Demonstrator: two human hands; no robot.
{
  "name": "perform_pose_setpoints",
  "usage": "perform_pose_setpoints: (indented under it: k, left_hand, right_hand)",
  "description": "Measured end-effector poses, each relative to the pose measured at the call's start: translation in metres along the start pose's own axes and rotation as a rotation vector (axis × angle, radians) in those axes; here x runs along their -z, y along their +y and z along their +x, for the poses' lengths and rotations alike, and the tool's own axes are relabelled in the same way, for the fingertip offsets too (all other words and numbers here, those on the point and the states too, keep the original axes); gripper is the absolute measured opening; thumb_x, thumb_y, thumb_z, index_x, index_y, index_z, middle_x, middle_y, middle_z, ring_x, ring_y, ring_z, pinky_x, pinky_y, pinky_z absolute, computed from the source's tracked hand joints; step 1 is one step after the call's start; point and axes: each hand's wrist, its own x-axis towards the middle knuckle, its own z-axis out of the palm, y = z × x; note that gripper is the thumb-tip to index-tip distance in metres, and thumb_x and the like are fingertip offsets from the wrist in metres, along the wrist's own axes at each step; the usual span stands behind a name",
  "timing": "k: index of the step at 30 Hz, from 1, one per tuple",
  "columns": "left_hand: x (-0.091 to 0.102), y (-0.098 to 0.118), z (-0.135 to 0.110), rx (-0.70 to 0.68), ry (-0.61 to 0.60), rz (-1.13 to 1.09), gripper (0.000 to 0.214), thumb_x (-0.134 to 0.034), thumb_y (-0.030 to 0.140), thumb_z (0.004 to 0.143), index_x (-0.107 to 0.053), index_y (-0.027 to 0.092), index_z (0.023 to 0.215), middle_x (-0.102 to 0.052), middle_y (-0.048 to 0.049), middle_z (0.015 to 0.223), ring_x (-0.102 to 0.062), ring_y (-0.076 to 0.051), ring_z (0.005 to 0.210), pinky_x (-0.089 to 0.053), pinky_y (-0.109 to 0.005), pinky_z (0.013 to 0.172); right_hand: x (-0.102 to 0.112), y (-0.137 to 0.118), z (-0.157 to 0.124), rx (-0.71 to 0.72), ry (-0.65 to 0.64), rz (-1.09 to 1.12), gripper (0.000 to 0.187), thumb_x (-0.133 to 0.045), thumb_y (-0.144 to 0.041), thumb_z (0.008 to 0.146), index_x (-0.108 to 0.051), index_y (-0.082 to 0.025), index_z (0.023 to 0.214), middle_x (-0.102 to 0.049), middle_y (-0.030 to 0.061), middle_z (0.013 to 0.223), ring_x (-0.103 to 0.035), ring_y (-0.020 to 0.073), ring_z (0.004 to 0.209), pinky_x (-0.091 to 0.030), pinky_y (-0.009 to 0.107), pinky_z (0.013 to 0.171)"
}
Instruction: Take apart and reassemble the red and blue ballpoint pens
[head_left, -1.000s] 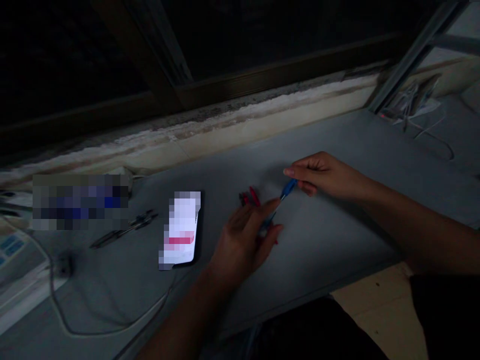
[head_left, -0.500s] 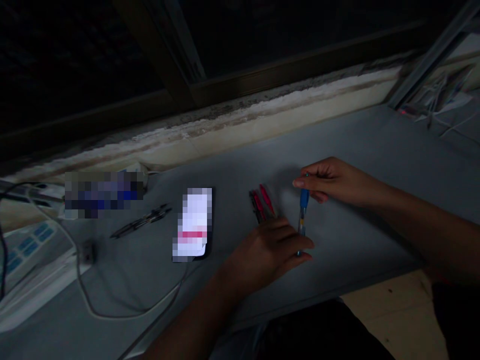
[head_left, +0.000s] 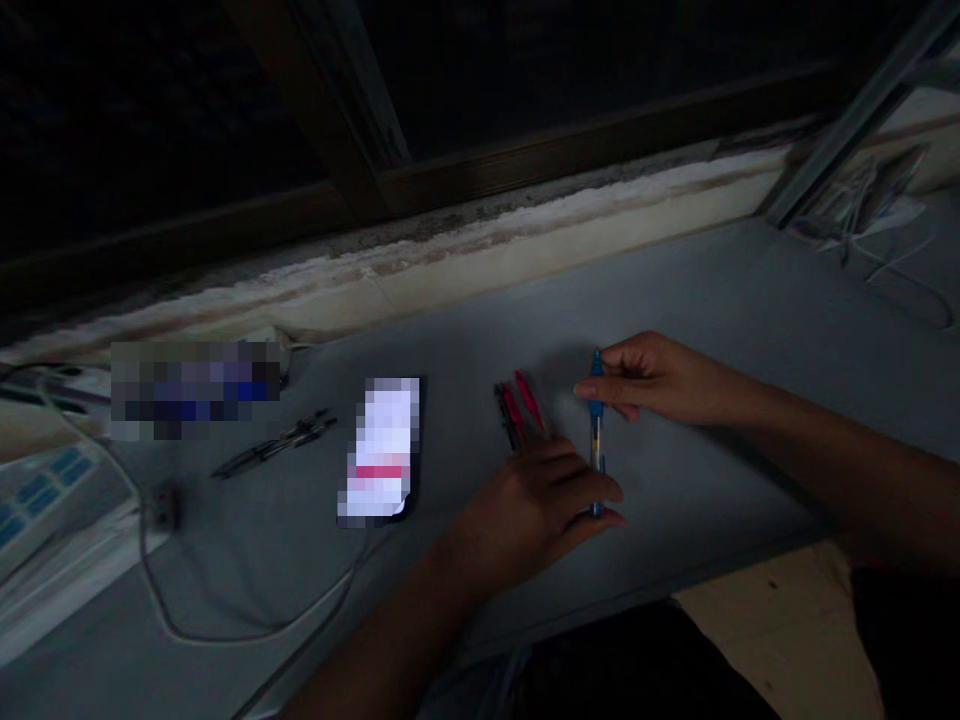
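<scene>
**Blue pen between both hands, right pinching the top, left at the bottom**

Head view: blue pen (head_left: pixel 596 436) sits right of centre frame, near vertical in the picture, above the desk (head_left: pixel 697 330). Step in hand, my read: two-handed handling of that pen. Next move would call for a steady right pinch and the pen kept in line between the hands.

Grip: right hand (head_left: pixel 643 378) has thumb and finger closed on the pen's blue upper section, tip poking out above. Left hand (head_left: pixel 534 505) has thumb and forefinger slightly apart, pen's lower end between them; can't tell if they press on it.

Nearby: red pens (head_left: pixel 529 400) and a dark pen (head_left: pixel 505 415) just beyond left knuckles, centre frame. Lit phone (head_left: pixel 382 440) left of those.
</scene>
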Motion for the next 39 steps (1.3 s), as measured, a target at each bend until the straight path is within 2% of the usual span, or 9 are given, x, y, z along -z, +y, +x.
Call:
perform_pose_setpoints:
  k: [6,10,15,17,20,25,33,36,39]
  left_hand:
    - [-0.002,-0.001,-0.001,0.029,-0.027,-0.019,0.017,-0.069,0.034,0.099,-0.067,0.019,0.105,-0.073,-0.0014,0.090,-0.065,-0.016,0.084,-0.053,-0.028,0.079]
    - [-0.002,0.000,-0.001,0.032,-0.020,-0.007,0.009,-0.066,0.027,0.101,-0.067,0.019,0.100,-0.073,-0.0001,0.087,-0.064,-0.015,0.082,-0.052,-0.027,0.076]
    - [-0.003,0.001,-0.002,0.028,-0.014,-0.050,0.011,-0.070,0.028,0.098,-0.066,0.019,0.102,-0.073,-0.0005,0.088,-0.065,-0.016,0.083,-0.051,-0.027,0.076]
    - [-0.003,0.001,-0.002,0.066,-0.002,-0.049,0.006,-0.068,0.024,0.099,-0.066,0.019,0.100,-0.072,-0.0015,0.089,-0.065,-0.017,0.087,-0.051,-0.028,0.077]
    - [-0.004,-0.001,-0.002,0.076,0.004,-0.083,0.018,-0.075,0.028,0.094,-0.065,0.020,0.107,-0.071,-0.0024,0.093,-0.065,-0.019,0.090,-0.051,-0.028,0.077]
    - [-0.005,-0.001,-0.002,0.087,0.004,-0.087,0.004,-0.068,0.022,0.099,-0.064,0.021,0.099,-0.069,-0.0001,0.090,-0.064,-0.017,0.088,-0.050,-0.028,0.078]
    - [-0.009,0.000,-0.003,0.113,-0.001,-0.085,0.005,-0.067,0.026,0.100,-0.064,0.022,0.099,-0.066,0.0007,0.087,-0.063,-0.017,0.087,-0.050,-0.029,0.081]
    - [-0.009,0.000,-0.003,0.108,0.016,-0.079,0.016,-0.071,0.032,0.097,-0.064,0.022,0.107,-0.067,-0.0005,0.091,-0.063,-0.018,0.089,-0.050,-0.031,0.081]
    - [-0.009,-0.001,-0.001,0.102,0.010,-0.068,0.007,-0.067,0.027,0.099,-0.064,0.022,0.101,-0.067,-0.0001,0.089,-0.062,-0.018,0.088,-0.049,-0.030,0.080]
  right_hand:
    - [-0.002,-0.001,0.001,-0.018,0.003,-0.001,0.057,-0.063,-0.068,0.089,-0.056,-0.018,0.062,-0.054,-0.0031,0.051,-0.042,0.0075,0.047,-0.030,0.024,0.047]
    - [-0.003,-0.002,0.001,-0.006,-0.006,0.024,0.055,-0.066,-0.066,0.087,-0.057,-0.018,0.062,-0.055,-0.0030,0.052,-0.043,0.0076,0.047,-0.031,0.023,0.047]
    - [-0.006,-0.002,0.001,-0.018,-0.012,0.021,0.057,-0.065,-0.066,0.089,-0.056,-0.017,0.061,-0.051,-0.0042,0.048,-0.038,0.0064,0.044,-0.027,0.022,0.044]
    - [-0.007,-0.003,0.002,0.008,-0.008,0.032,0.056,-0.065,-0.064,0.089,-0.056,-0.017,0.061,-0.051,-0.0046,0.049,-0.038,0.0057,0.044,-0.026,0.022,0.044]
    - [-0.009,-0.004,0.003,0.012,-0.046,0.047,0.054,-0.066,-0.062,0.090,-0.062,-0.015,0.064,-0.055,-0.0040,0.049,-0.042,0.0054,0.044,-0.030,0.021,0.047]
    - [-0.010,-0.006,0.003,-0.019,-0.091,0.016,0.054,-0.067,-0.062,0.088,-0.065,-0.013,0.066,-0.057,-0.0025,0.050,-0.045,0.0061,0.045,-0.031,0.021,0.046]
    - [-0.011,-0.005,0.002,0.011,-0.107,-0.008,0.052,-0.066,-0.060,0.091,-0.066,-0.014,0.068,-0.058,-0.0030,0.051,-0.047,0.0060,0.045,-0.034,0.021,0.049]
    - [-0.010,-0.006,0.002,0.000,-0.111,-0.016,0.052,-0.065,-0.060,0.092,-0.065,-0.014,0.068,-0.058,-0.0030,0.050,-0.047,0.0062,0.045,-0.033,0.021,0.049]
    - [-0.010,-0.007,0.002,-0.004,-0.111,-0.025,0.053,-0.064,-0.061,0.092,-0.064,-0.014,0.067,-0.056,-0.0034,0.050,-0.046,0.0064,0.044,-0.032,0.021,0.047]
